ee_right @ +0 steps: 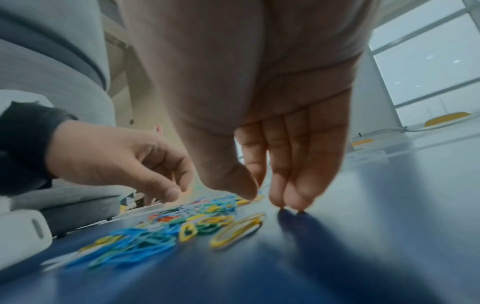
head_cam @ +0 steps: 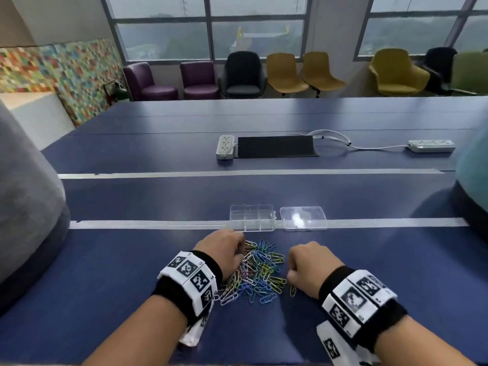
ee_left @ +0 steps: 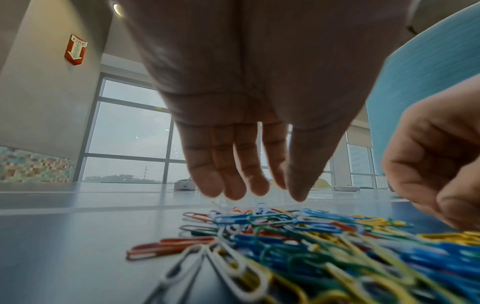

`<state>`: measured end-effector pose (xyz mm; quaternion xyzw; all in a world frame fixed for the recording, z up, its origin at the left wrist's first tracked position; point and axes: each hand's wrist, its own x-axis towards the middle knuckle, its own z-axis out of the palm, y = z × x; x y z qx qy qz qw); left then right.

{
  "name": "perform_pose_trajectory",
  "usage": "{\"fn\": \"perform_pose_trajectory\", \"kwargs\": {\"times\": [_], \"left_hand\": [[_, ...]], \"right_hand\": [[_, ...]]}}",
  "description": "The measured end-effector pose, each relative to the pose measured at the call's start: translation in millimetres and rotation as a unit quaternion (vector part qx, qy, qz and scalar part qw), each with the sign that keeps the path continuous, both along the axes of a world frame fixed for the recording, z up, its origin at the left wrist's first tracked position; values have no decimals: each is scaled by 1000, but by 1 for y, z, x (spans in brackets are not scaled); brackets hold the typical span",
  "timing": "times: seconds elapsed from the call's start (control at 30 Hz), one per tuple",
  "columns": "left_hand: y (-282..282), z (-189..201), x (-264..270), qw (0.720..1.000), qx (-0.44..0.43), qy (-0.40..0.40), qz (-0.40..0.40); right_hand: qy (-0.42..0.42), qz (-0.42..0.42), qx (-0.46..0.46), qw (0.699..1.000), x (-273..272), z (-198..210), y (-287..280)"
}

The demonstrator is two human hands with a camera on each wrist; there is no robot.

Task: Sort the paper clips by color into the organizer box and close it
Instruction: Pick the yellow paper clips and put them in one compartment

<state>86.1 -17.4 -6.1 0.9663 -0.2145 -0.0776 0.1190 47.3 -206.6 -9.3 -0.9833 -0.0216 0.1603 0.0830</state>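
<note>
A heap of mixed-colour paper clips (head_cam: 256,270) lies on the blue table in front of me. Behind it stands the clear organizer box (head_cam: 252,217), its compartments bare and its lid (head_cam: 303,218) folded flat to the right. My left hand (head_cam: 241,249) hovers over the heap's far left edge; in the left wrist view its fingers (ee_left: 233,185) hang straight above the clips (ee_left: 298,232) and hold nothing. My right hand (head_cam: 290,273) is at the heap's right edge, fingertips (ee_right: 288,199) on the table and thumb on a yellow clip (ee_right: 249,200). Another yellow clip (ee_right: 237,230) lies apart.
The table (head_cam: 132,286) carries two grey tape strips (head_cam: 158,224). Farther back are a black mat (head_cam: 274,146) and two white power strips (head_cam: 225,146) with cables. A grey object (head_cam: 26,194) stands at the left and a teal one (head_cam: 472,165) at the right.
</note>
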Motion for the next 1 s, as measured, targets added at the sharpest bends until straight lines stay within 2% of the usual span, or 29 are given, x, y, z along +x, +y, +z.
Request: {"fn": "perform_pose_trajectory", "kwargs": {"times": [0.1, 0.33, 0.47, 0.73, 0.9, 1.0], "left_hand": [[3, 0, 12, 1000, 6, 13, -8], [-7, 15, 29, 995, 46, 54, -67], [-8, 21, 36, 990, 60, 90, -90], [30, 29, 45, 991, 79, 102, -45], [38, 28, 43, 992, 79, 100, -18], [29, 27, 41, 993, 62, 94, -28]], "right_hand": [[-20, 3, 18, 1000, 15, 1, -7], [-25, 106, 4, 994, 41, 4, 2], [-23, 113, 18, 993, 41, 11, -3], [-28, 78, 138, 987, 43, 17, -19], [-5, 94, 83, 992, 51, 12, -15], [-6, 91, 74, 993, 51, 10, -11]]}}
